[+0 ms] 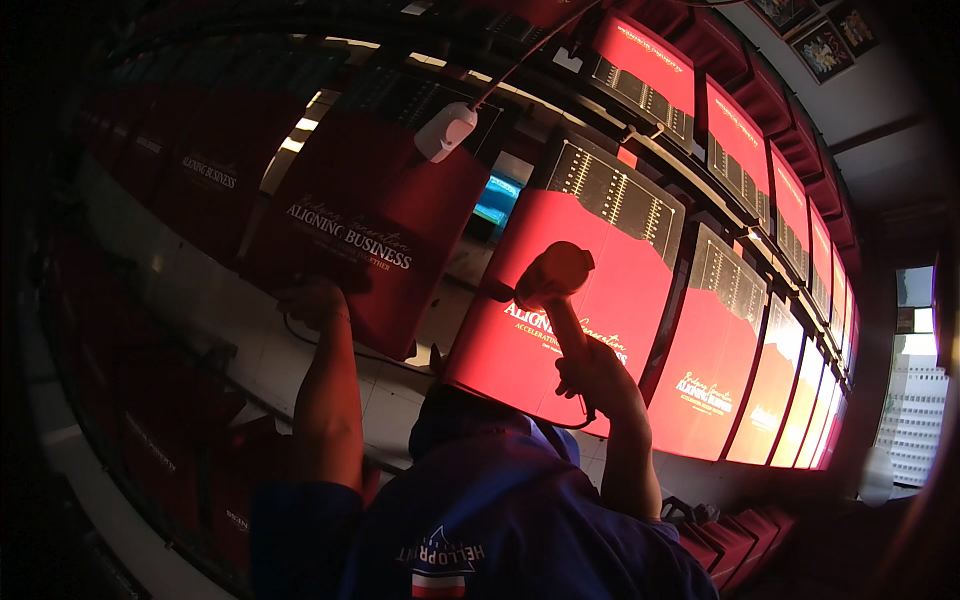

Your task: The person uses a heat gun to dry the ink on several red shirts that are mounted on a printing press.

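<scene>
My right hand [607, 378] grips the handle of a heat gun [563, 275], a pistol-shaped tool with a rounded head and a dark narrow nozzle on its left side. The head hangs over a red panel [610, 260] printed with pale lettering and a black charted top. A thin cord loops from the bottom of the handle. My left hand [315, 302] has curled fingers at the lower edge of a dark red panel [370, 180]. Shadow hides what the fingers hold, if anything. A thin dark line like a cord [375, 355] curves beside that hand.
A white mouse-like device [446, 132] on a cord rests across the dark red panel. A blue screen [497, 198] glows between panels. Similar red panels [705, 370] stand in rows along dark rails [690, 160]. A bright window [915, 390] is at the right.
</scene>
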`<state>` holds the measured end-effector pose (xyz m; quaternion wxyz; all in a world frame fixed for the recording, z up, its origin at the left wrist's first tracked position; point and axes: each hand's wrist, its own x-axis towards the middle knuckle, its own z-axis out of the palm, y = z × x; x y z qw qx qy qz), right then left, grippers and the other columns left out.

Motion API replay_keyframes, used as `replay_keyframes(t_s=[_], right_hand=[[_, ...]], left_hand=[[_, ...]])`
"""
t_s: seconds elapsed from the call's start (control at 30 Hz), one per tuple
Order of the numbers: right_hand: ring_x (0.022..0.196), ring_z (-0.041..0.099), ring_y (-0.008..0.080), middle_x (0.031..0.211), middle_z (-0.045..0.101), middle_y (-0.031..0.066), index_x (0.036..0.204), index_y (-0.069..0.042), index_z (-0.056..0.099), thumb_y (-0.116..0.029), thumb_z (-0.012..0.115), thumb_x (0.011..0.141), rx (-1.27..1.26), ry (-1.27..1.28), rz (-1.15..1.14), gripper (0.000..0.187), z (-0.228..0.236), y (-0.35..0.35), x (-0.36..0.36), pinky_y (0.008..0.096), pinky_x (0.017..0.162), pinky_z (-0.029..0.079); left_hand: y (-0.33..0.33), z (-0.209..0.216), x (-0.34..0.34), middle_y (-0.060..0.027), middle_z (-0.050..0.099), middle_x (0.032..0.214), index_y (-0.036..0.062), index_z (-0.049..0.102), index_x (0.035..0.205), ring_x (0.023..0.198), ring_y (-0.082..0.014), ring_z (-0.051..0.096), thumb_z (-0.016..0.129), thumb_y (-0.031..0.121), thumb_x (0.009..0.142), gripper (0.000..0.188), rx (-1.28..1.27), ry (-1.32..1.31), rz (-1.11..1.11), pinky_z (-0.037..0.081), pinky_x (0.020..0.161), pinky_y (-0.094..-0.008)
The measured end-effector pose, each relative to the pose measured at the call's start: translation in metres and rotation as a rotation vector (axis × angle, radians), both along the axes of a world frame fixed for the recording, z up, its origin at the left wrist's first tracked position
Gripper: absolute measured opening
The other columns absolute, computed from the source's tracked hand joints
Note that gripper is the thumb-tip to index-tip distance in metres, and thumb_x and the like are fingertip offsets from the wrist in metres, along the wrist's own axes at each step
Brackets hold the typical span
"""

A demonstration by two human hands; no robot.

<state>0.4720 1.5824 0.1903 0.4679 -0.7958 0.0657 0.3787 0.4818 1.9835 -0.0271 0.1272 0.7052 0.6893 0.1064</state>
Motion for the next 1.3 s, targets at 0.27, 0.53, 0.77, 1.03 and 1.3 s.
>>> replay_keyframes(t_s=[0.27,0.53,0.77,1.03,1.3], right_hand=[[0.064,0.067,0.0164,0.072,0.062,0.0069,0.097,0.003,0.057,-0.011,0.060,0.089,0.046,-0.014,-0.117,0.016,-0.017,-0.012,0.000,0.0295,0.057,0.056],[0.063,0.067,0.0158,0.071,0.062,0.0067,0.094,0.003,0.057,-0.011,0.061,0.089,-0.054,0.012,-0.127,0.016,-0.012,-0.011,0.004,0.0282,0.056,0.055],[0.062,0.066,0.0160,0.073,0.062,0.0064,0.096,0.003,0.057,-0.009,0.059,0.087,-0.043,-0.041,-0.041,0.015,0.002,-0.011,0.002,0.0282,0.056,0.055],[0.060,0.066,0.0162,0.069,0.062,0.0054,0.093,0.003,0.057,-0.010,0.061,0.087,-0.073,0.073,-0.186,0.014,-0.009,-0.030,-0.002,0.0282,0.053,0.054],[0.063,0.068,0.0168,0.071,0.062,0.0080,0.094,0.004,0.055,-0.010,0.060,0.089,-0.037,0.012,-0.182,0.016,-0.013,-0.038,-0.010,0.0288,0.054,0.055]], left_hand=[[0.009,-0.016,0.003,-0.0268,0.041,0.132,-0.0033,0.021,0.146,0.113,-0.0416,0.059,0.040,0.049,0.097,0.074,0.013,0.053,0.023,0.056,0.084,-0.0516],[0.008,-0.019,0.002,-0.0265,0.041,0.131,-0.0031,0.019,0.148,0.112,-0.0412,0.059,0.038,0.050,0.098,0.075,0.031,0.072,0.034,0.056,0.086,-0.0514],[0.005,-0.015,-0.003,-0.0267,0.040,0.130,-0.0039,0.020,0.146,0.112,-0.0444,0.057,0.039,0.047,0.098,0.073,0.023,-0.036,0.002,0.053,0.084,-0.0564],[0.004,-0.014,-0.001,-0.0257,0.039,0.129,-0.0044,0.019,0.146,0.111,-0.0417,0.058,0.038,0.044,0.099,0.070,0.010,0.015,-0.037,0.057,0.082,-0.0512],[0.007,-0.022,0.000,-0.0254,0.041,0.127,-0.0042,0.022,0.145,0.108,-0.0413,0.060,0.039,0.045,0.098,0.070,0.055,0.055,-0.025,0.057,0.079,-0.0514]])
